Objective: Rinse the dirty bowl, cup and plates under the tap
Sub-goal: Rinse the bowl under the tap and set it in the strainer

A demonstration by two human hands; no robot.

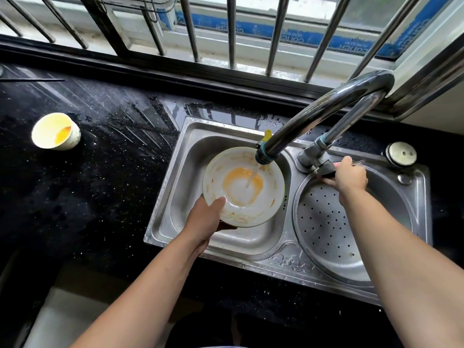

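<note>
My left hand [204, 218] grips the near-left rim of a white bowl [236, 204] smeared with orange residue, holding it over the left sink basin [190, 156]. A thin stream of water runs from the tap spout [263, 155] into the bowl. My right hand [347, 175] is closed around the tap handle [326, 168] at the faucet base. A white cup [56, 131] with orange liquid inside lies tipped on the black counter at the far left. No plates are in view.
The right basin holds a perforated metal strainer tray [324, 222]. A round sink plug [401, 154] sits at the sink's back right corner. The curved faucet neck [351, 94] arches overhead. The wet black counter [100, 172] extends left; window bars [232, 33] stand behind.
</note>
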